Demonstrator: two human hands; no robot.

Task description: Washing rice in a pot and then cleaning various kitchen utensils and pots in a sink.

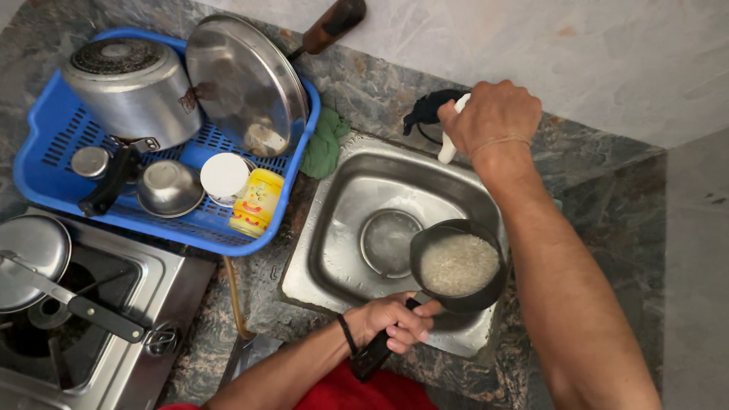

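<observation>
Left hand (pixel 395 319) grips the pan (pixel 458 266) handle over the sink (pixel 342 228); right hand (pixel 490 114) clamps the tap (pixel 449 144). Best keep the pan level.

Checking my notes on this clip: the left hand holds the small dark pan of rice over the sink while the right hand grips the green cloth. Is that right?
Not quite. In the head view the right hand grips the white tap, not the green cloth. The left hand does hold the dark pan of rice over the sink.

Dark saucepan (pixel 458 266) of white rice, level over sink, white tap handle (pixel 449 144) upright
</observation>
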